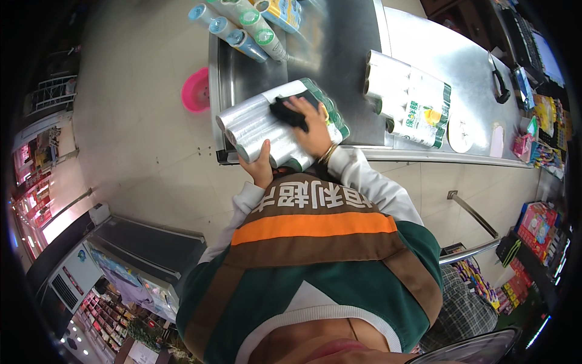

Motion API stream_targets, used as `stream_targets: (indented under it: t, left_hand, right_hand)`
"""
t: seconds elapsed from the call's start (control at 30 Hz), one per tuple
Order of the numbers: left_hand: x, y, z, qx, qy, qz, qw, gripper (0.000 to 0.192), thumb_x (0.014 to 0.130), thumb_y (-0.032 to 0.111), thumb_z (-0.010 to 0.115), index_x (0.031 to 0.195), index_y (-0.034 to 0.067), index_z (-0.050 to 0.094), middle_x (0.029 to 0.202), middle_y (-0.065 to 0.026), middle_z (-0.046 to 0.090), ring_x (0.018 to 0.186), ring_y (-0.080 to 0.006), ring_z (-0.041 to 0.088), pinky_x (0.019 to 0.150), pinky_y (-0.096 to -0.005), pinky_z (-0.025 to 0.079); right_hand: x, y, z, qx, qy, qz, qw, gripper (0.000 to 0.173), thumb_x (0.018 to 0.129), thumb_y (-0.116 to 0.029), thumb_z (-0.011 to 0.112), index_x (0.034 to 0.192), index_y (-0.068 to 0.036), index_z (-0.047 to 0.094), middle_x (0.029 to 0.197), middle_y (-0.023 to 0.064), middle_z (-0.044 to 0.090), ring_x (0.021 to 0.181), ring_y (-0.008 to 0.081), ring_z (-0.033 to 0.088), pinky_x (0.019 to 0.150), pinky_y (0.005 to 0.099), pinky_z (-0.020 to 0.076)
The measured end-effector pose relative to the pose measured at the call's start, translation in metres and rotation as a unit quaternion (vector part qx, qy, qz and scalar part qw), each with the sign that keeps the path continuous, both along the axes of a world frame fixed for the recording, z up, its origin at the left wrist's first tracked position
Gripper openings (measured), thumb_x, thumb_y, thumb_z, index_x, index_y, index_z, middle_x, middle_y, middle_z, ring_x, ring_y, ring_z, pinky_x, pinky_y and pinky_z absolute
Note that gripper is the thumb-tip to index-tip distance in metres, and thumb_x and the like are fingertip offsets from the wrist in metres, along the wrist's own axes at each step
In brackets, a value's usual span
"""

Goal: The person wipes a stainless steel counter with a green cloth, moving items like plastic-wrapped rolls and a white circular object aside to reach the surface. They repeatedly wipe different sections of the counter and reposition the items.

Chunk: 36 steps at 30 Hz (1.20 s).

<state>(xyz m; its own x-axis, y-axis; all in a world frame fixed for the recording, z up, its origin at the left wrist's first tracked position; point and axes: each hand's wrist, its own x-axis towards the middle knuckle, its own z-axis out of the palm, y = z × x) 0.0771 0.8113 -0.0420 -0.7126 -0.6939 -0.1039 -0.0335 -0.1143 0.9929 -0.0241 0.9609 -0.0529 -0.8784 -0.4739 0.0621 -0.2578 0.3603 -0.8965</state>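
A shrink-wrapped pack of clear plastic film rolls (254, 120), with green and white print, lies tilted at the counter's near left corner. My left hand (258, 164) grips its near edge, thumb on top of a roll and the other fingers mostly hidden beneath. On top of the pack, my right hand (313, 125) presses a crumpled black cloth (293, 111), fingers spread over it. A similar pack of rolls (411, 100), printed with yellow fruit, rests farther right on the metal counter (336, 59), apart from both hands.
Blue- and green-capped rolls (245, 34) stand at the far left beside a yellow-blue package (282, 13). A pink basin (196, 90) is on the floor left of the counter. Rightward are a white disc (460, 134), black-handled scissors (500, 84) and small goods. A metal rail (473, 214) stands behind right.
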Motion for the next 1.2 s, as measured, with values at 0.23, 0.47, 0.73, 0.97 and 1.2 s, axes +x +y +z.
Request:
stream_targets:
  t: [0.23,0.47,0.73,0.97,1.2]
  left_hand:
    - [-0.005,0.001,0.005,-0.038,-0.019,0.004,0.999,0.049,0.082,0.005,0.074,0.124,-0.004,0.051,0.118,-0.0125,0.06,0.102,-0.0204,0.058,0.092,-0.0322,0.046]
    - [-0.008,-0.002,0.005,-0.031,-0.007,-0.022,0.999,0.044,0.085,0.01,0.074,0.12,-0.005,0.053,0.115,-0.012,0.06,0.101,-0.0182,0.058,0.089,-0.0305,0.046]
    - [-0.003,-0.009,0.007,0.043,-0.01,0.043,0.998,0.042,0.091,0.021,0.067,0.122,-0.004,0.053,0.115,-0.0104,0.06,0.097,-0.018,0.059,0.084,-0.0302,0.048]
    - [0.002,-0.027,0.031,0.111,-0.143,-0.045,0.982,0.046,0.09,0.026,0.067,0.122,-0.003,0.053,0.114,-0.01,0.059,0.094,-0.0174,0.062,0.069,-0.0296,0.054]
    - [-0.012,-0.024,0.02,0.069,-0.079,-0.037,0.994,0.041,0.091,0.016,0.065,0.123,-0.006,0.053,0.118,-0.0094,0.059,0.108,-0.017,0.054,0.098,-0.0302,0.039]
  right_hand:
    - [0.006,0.073,-0.032,0.143,-0.106,-0.034,0.983,0.072,0.082,-0.017,0.065,0.149,-0.024,0.038,0.16,0.0062,0.023,0.147,0.031,0.019,0.113,0.066,0.0074]
    - [0.05,0.053,0.035,0.057,-0.001,0.216,0.975,0.091,0.069,-0.002,0.066,0.151,-0.024,0.035,0.162,0.0074,0.016,0.149,0.0327,0.013,0.113,0.0659,0.0057]
    - [0.025,0.053,0.006,0.062,0.083,0.29,0.952,0.088,0.071,0.008,0.056,0.146,-0.036,0.041,0.16,-0.0004,0.022,0.147,0.0226,0.022,0.118,0.0572,0.0088]
    - [0.01,0.142,-0.008,0.206,-0.015,0.291,0.934,0.096,0.065,0.0,0.067,0.15,-0.029,0.035,0.161,0.0041,0.018,0.148,0.0283,0.017,0.117,0.0603,0.0103]
    - [0.03,0.069,0.006,0.09,0.086,0.344,0.93,0.099,0.065,0.004,0.065,0.15,-0.033,0.033,0.162,0.0029,0.016,0.149,0.0267,0.014,0.117,0.0621,0.0056]
